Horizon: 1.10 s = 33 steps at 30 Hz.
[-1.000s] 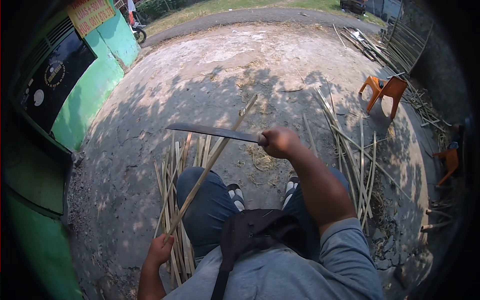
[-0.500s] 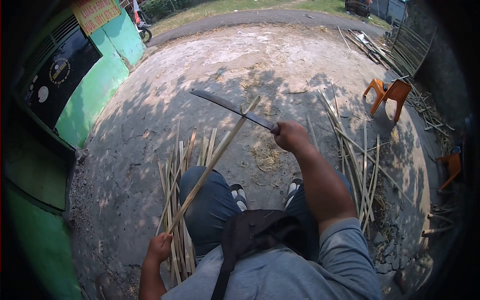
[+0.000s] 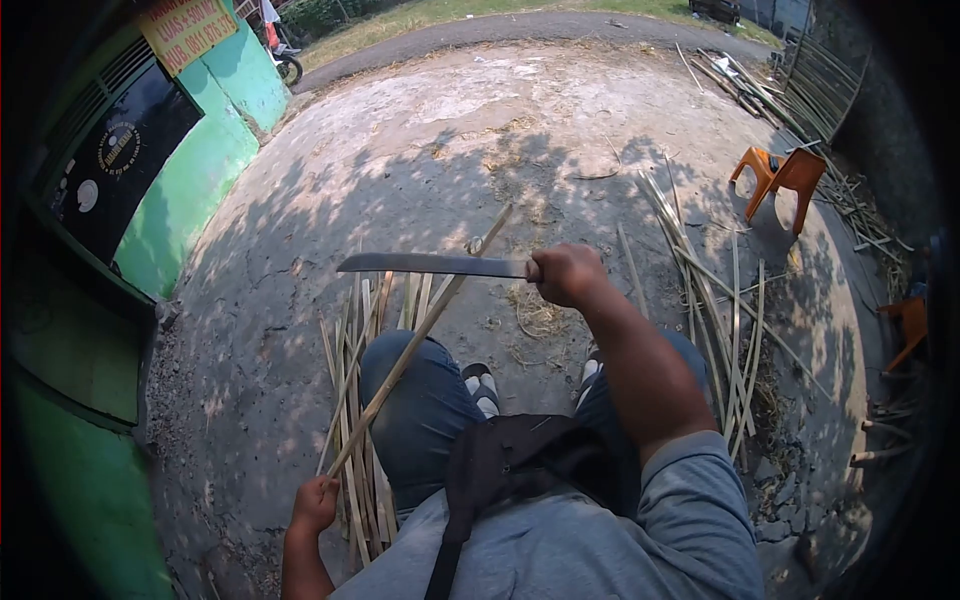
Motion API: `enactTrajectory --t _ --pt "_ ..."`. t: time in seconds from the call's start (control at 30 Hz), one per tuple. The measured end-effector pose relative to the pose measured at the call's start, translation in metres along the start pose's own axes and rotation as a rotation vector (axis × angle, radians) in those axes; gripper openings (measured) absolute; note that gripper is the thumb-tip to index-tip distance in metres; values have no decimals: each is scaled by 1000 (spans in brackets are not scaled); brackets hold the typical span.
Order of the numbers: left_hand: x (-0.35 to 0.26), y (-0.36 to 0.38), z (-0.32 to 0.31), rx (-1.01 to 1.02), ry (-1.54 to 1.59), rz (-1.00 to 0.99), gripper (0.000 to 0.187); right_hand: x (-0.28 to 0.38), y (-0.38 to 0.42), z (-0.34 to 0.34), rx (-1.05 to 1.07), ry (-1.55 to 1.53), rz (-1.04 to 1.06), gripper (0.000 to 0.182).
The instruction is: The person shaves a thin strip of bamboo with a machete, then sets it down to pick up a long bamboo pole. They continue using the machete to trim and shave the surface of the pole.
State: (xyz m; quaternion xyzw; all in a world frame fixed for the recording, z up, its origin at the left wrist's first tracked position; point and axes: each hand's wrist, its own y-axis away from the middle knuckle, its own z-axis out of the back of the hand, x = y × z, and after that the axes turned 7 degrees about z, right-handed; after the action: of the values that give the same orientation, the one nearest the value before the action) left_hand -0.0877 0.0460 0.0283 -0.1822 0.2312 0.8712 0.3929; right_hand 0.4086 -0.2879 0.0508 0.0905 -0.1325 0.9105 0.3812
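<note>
My right hand is closed round the handle of a long machete, whose blade points left and lies across a bamboo strip. A small curl of shaving stands on the strip just beyond the blade. At the lower left, my left hand grips the strip's near end. The strip slants up and away past my left knee. Beside that knee lies a bundle of bamboo strips, partly behind my leg.
More strips lie on the ground to my right. An orange chair stands beyond them, with bamboo poles farther back. Fibre shavings lie ahead of my feet. A green wall borders the left side.
The machete has moved down the strip towards me, and its blade has turned from slanted to nearly level. My left hand still holds the strip, whose far end has dipped slightly.
</note>
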Motion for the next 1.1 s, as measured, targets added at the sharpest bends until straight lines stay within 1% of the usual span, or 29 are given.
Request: enactTrajectory --t 0.03,0.07,0.13,0.23,0.33,0.37,0.43,0.47,0.53,0.63,0.7,0.73,0.8,0.87,0.9,1.0,1.03,1.1 --pt "-1 2 2 -17 0 8 53 -15 -2 10 -13 -108 -158 16" --pt "-4 -1 4 -3 -11 15 53 -20 -1 8 -29 -151 -226 16" --pt "-28 -4 3 18 -9 36 55 -15 3 9 -54 -157 -306 15" --pt "-16 -5 -4 39 77 25 55 0 8 16 -77 -192 -307 16" --pt "0 -2 -17 53 81 -21 54 -4 11 21 -58 -256 -200 19" --pt "5 -1 -19 54 73 -39 53 -5 10 17 38 -250 -124 20" --pt "-12 2 -16 89 94 34 54 3 5 12 236 -230 50 23" --pt "-23 4 -15 101 110 72 54 17 10 12 287 -272 78 23" --pt "-27 4 -16 66 95 58 54 46 12 6 346 -206 171 22" --pt "-19 -1 -17 46 66 16 52 66 16 11 339 -22 410 20" --pt "-16 -1 -20 14 57 -37 51 52 8 8 277 70 369 18" --pt "-9 0 -19 7 58 -27 51 39 3 8 245 120 348 18" --pt "9 1 -18 -10 72 -14 52 -3 -2 5 -53 -35 8 17" --pt "-9 -3 -9 -20 0 -15 53 -32 -2 -6 -80 -154 -162 19" --pt "-17 -3 -6 -27 -32 -13 54 -33 -3 0 -92 -211 -243 19" --pt "-23 -7 -3 5 42 -28 55 -17 3 7 -55 -240 -316 22" --pt "-21 -7 -6 -2 33 -27 55 -15 5 8 -57 -278 -295 22" --pt "-18 -5 -15 -14 13 -24 56 -13 3 8 128 -319 -134 23"
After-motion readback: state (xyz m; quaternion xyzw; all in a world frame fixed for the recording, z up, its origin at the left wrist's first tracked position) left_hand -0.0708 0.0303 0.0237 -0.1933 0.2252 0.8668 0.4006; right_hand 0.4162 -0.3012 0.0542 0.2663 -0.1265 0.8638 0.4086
